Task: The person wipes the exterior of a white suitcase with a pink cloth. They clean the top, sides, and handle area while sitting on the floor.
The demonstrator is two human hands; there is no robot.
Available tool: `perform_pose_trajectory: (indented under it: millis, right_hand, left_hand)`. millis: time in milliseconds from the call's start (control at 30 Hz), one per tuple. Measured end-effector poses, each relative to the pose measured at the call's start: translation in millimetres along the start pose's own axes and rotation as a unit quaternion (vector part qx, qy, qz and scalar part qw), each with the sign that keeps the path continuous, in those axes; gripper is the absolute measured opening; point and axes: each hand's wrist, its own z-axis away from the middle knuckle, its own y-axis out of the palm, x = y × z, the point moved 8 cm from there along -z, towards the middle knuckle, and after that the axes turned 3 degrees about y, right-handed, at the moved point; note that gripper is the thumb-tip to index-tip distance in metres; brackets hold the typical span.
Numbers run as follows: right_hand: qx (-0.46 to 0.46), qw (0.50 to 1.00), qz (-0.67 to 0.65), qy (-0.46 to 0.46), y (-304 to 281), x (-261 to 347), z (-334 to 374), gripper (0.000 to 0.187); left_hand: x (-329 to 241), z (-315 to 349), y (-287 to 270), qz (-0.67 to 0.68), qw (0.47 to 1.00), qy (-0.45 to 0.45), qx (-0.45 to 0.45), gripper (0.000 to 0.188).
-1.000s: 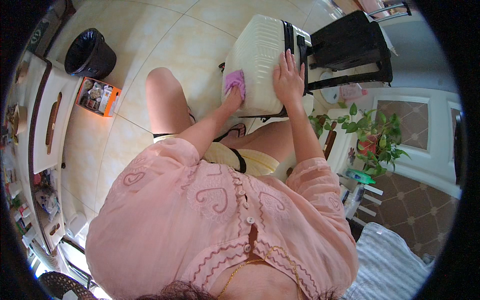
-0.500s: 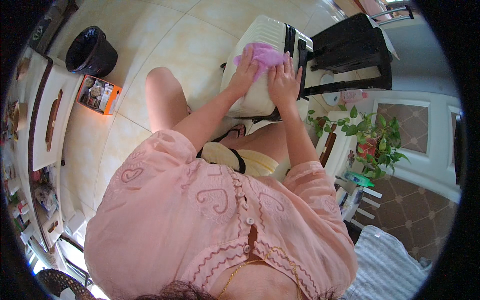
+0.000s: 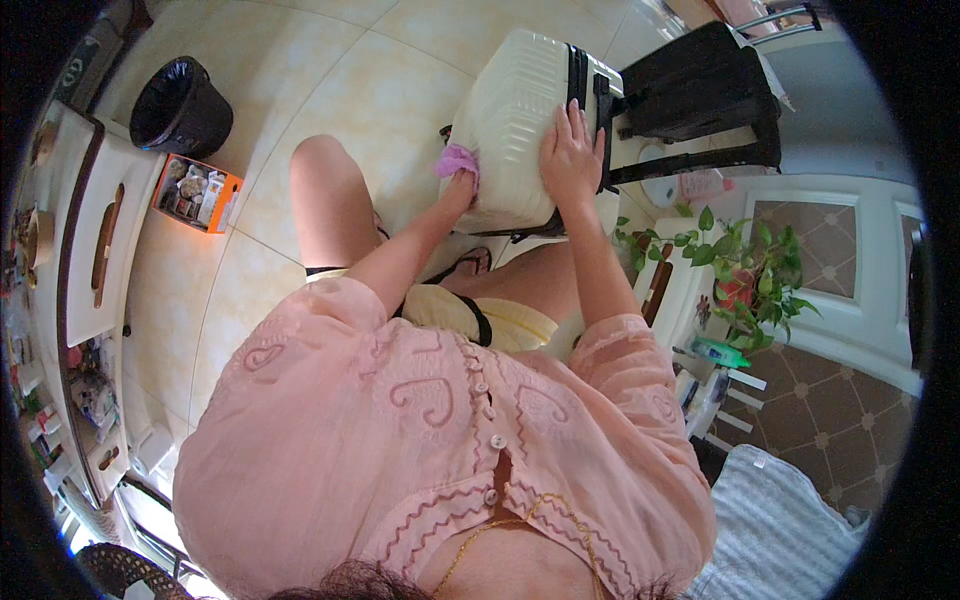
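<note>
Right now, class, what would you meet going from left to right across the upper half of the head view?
Black lined wastebasket, bent left knee, purple cloth in the left hand, right hand, leafy trailing plant.

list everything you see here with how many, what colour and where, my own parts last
hard-shell suitcase: 1, cream, top centre
cloth: 1, purple, at suitcase's left side
black object: 1, black, right of suitcase, kind unclear
bin: 1, black, upper left
open box: 1, orange, below bin
cabinet: 1, white, left
potted plant: 1, green, right
bottle: 1, green, below plant
striped towel: 1, grey-blue, lower right
woven basket: 1, dark brown, lower left
small items in box, cabinet: uncountable, mixed
blouse: 1, pink, bottom centre
left hand: 1, bare, holding cloth
right hand: 1, bare, flat on suitcase
</note>
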Motion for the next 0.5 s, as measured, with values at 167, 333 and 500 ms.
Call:
perform_pose_trajectory:
  millis: [167, 333, 500]
  right_hand:
    - [-0.001, 1.000, 0.006, 0.004, 2.8, 3.5, 2.1, 0.046]
    - [0.017, 0.999, 0.034, -0.021, 4.6, 4.6, 4.8, 0.051]
    - [0.015, 0.999, 0.049, -0.007, 3.1, 4.9, 3.8, 0.051]
  left_hand:
    - [-130.4, 31.8, 12.2, -0.054, 0.975, 0.216, -0.030, 0.051]
    - [-162.6, 51.5, 26.7, -0.272, 0.865, 0.410, -0.094, 0.055]
    - [-135.2, 42.3, 16.2, -0.062, 0.964, 0.252, -0.057, 0.059]
